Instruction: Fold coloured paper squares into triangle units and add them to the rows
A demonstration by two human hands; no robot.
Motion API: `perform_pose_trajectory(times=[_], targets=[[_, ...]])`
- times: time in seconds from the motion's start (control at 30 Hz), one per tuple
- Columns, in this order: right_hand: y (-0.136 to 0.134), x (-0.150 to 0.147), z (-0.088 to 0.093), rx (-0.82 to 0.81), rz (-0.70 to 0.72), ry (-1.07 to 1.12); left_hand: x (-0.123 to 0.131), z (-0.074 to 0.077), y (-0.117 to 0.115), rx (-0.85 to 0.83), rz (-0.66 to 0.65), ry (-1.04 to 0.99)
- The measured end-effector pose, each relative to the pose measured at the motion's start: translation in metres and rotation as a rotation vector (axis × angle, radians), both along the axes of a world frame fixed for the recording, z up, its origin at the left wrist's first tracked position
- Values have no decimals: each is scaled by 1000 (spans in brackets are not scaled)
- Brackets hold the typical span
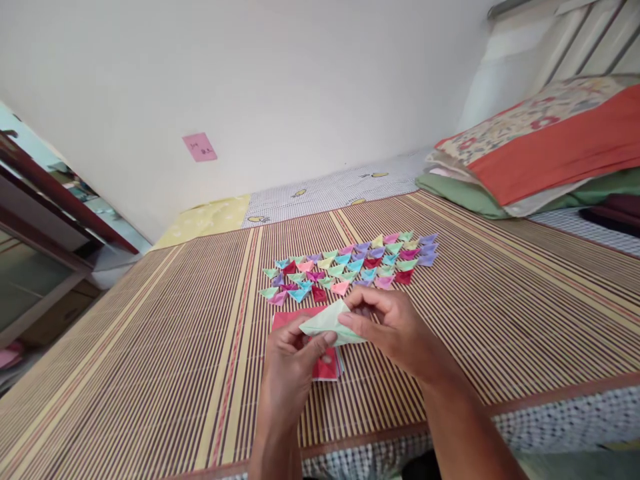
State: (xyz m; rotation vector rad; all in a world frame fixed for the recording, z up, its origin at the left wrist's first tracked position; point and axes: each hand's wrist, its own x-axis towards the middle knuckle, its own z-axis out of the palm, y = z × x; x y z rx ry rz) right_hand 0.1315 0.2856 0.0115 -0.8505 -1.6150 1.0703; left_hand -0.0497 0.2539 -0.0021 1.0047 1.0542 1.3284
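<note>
Left hand [294,352] and right hand [393,325] pinched one pale-green folded paper [325,321].
They gripped opposite sides, seemingly steadying its creases, above a red-topped paper stack [327,370]; small folded papers [355,265] lay in rows beyond, apparently for order.

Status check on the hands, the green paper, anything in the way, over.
Left hand and right hand both holding the pale green folded paper. Red-topped paper stack beneath; small folded papers beyond. Nothing visibly blocking.
</note>
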Motion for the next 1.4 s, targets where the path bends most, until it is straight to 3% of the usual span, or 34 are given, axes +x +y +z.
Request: perform_pose_trajectory(times=[0.2, 0.53, 0.9, 1.4], targets=[[2, 0, -1, 5, 4, -77, 1, 1, 0, -50, 96, -120], [-2, -4, 1, -22, -12, -57, 5, 8, 2, -47, 129, -228], [3, -1, -2, 93, -34, -145, -4, 3, 2, -126, 43, -203], [0, -4, 2, 111, 8, -118, 0, 6, 1, -75, 90, -105]])
